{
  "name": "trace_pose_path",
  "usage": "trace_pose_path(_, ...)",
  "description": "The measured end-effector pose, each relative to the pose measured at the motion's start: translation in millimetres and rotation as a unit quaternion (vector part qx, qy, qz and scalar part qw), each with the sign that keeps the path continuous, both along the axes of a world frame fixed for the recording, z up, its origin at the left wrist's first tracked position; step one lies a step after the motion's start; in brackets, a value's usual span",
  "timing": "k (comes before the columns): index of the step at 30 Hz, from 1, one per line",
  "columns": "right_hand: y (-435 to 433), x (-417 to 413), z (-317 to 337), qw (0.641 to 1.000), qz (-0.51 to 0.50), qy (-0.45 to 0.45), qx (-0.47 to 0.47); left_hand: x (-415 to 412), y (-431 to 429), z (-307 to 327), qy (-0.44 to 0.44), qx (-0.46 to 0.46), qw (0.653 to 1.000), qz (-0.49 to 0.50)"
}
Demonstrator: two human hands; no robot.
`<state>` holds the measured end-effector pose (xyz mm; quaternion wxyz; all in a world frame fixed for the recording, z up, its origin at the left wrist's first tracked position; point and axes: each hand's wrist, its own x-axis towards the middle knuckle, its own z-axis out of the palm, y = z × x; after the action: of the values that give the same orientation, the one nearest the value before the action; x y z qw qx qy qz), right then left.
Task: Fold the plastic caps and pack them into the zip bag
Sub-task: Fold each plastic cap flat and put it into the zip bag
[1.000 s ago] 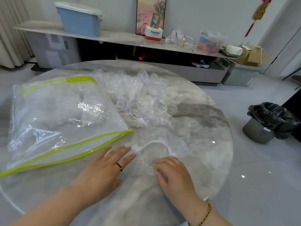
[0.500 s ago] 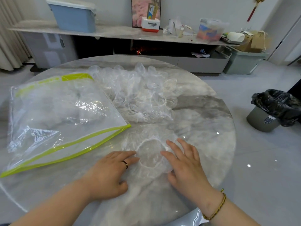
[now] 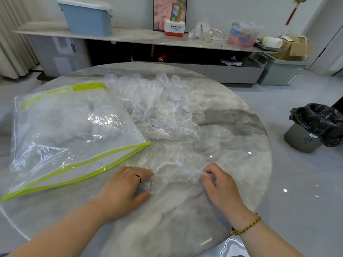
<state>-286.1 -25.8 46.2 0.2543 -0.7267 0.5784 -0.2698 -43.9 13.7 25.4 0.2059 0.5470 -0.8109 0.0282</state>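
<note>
One plastic cap (image 3: 172, 164) lies spread flat on the counter (image 3: 232, 145) between both hands, just beside the green-trimmed corner of the zip bag (image 3: 74, 130), which lies flat at the left. The left hand (image 3: 122, 188) rests on the cap's left edge with its fingers (image 3: 143, 173) straight and close together; the right hand (image 3: 220, 186) pinches the cap's right edge, fingers (image 3: 207, 170) curled and clamped on the film. The pile of loose caps (image 3: 159, 108) sits further back, against the bag's right side.

- Left hand (image 3: 126, 186): lower centre of frame, palm down, fingers extended flat; forearm enters from lower left.
- Right hand (image 3: 220, 186): right of centre, fingers curled, pinching the plastic cap (image 3: 172, 162) edge.
</note>
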Motion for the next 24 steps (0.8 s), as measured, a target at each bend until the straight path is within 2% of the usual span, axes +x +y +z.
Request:
trace_pose_path(3,-0.5,5.0,0.3,0.999,-0.031,-0.026,0.010,-2.2,-3.3,3.5,0.082,-0.007,0.995,0.051)
trace_pose_path(6,0.6,9.7,3.1,0.998,-0.052,-0.036,0.016,-3.2,-3.5,7.4,0.230,0.129,0.956,0.130)
trace_pose_path(8,1.9,11.4,3.6,0.997,-0.064,-0.017,0.033,-4.6,-4.5,5.1,0.273,0.151,0.933,0.181)
trace_pose_path(11,1.2,13.4,2.5,0.995,-0.064,0.046,0.056,-10.7,-4.5,15.7,0.209,0.190,0.925,0.255)
trace_pose_path(14,2.9,17.7,9.2,0.986,-0.062,0.133,0.082,-15.8,-2.9,24.5,0.060,0.213,0.930,0.293)
trace_pose_path(15,2.4,18.0,8.1,0.981,-0.058,0.171,0.075,-15.3,-2.4,26.6,0.025,0.190,0.937,0.292)
trace_pose_path(17,4.2,21.1,7.1,0.977,-0.058,0.205,-0.010,-15.2,-2.3,24.9,0.014,0.054,0.971,0.233)
trace_pose_path(18,4.7,24.2,6.5,0.976,-0.058,0.194,-0.081,-16.8,-1.1,20.6,0.032,-0.038,0.982,0.181)
trace_pose_path(20,5.8,29.6,5.5,0.968,-0.025,0.159,-0.191,-23.1,-0.1,17.4,0.039,-0.098,0.992,0.074)
trace_pose_path(22,7.2,35.2,2.1,0.957,0.043,0.178,-0.225,-32.0,-0.2,11.3,-0.009,-0.038,0.999,0.032)
trace_pose_path(24,11.2,39.1,-2.0,0.947,0.084,0.242,-0.195,-38.0,-0.8,3.7,-0.078,0.060,0.995,0.036)
